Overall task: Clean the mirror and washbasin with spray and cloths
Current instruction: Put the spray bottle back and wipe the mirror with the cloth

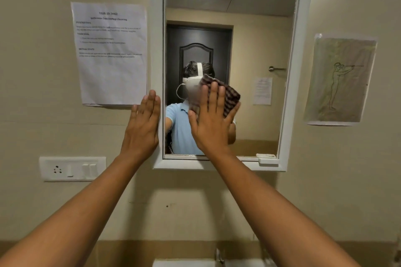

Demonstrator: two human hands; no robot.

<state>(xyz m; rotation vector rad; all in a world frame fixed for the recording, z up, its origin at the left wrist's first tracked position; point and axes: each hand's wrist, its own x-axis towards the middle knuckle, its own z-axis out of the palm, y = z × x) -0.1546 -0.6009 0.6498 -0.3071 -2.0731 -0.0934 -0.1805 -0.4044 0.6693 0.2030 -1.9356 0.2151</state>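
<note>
Printed sheet (111, 54) left of the mirror, heading "TASK ID: 3062", body text too blurred to read

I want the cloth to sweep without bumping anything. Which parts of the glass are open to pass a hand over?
The mirror is bare above and right of the right hand, which presses the cloth, out to the frame. It is crowded lower left, where the left hand rests on the frame's edge.
</note>
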